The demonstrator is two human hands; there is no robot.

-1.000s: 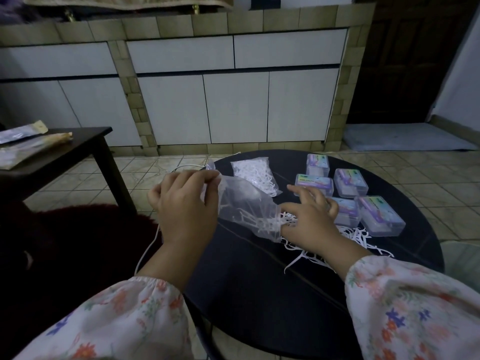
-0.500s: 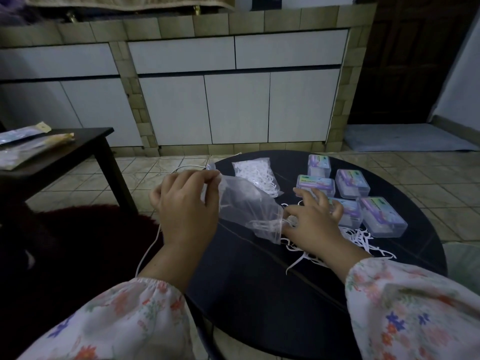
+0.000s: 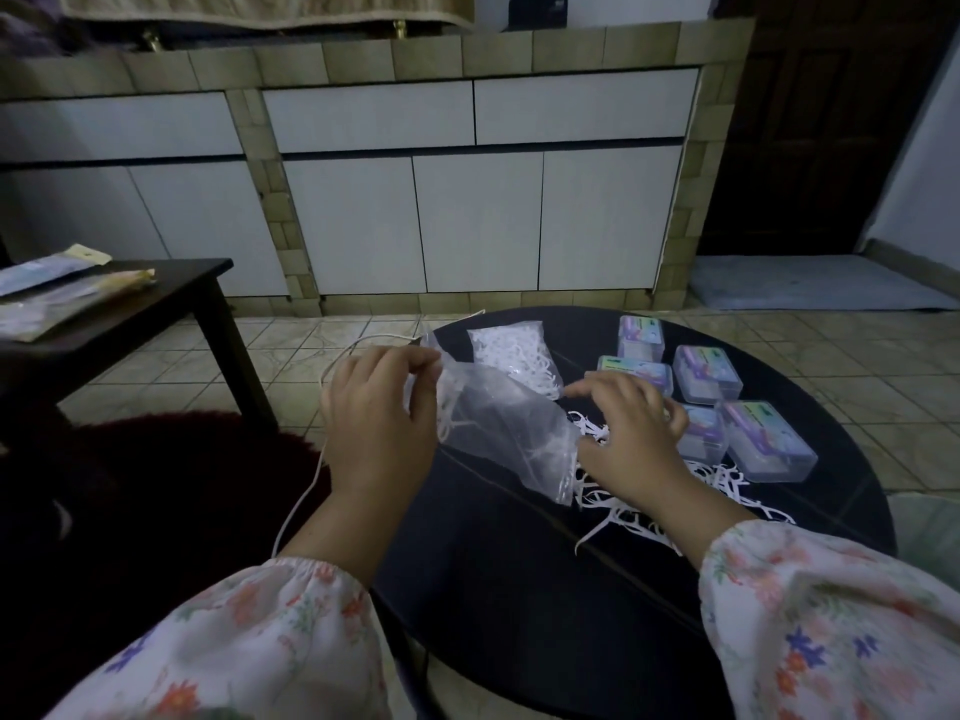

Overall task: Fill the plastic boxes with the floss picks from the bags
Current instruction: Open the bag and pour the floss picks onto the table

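On the round black table (image 3: 519,589), the left hand (image 3: 376,423) pinches the closed end of a nearly empty clear plastic bag (image 3: 504,433). Its long axis slants down from that hand, the open mouth pointing toward the loose white floss picks (image 3: 722,480) heaped at the table's middle. Behind the bag lies a full clear bag of floss picks (image 3: 514,358), lengthwise away from the person. The right hand (image 3: 631,444) rests over the heap, fingers spread and loosely bent, gripping nothing visible. Five lidded clear plastic boxes (image 3: 769,446) cluster on the table's right side.
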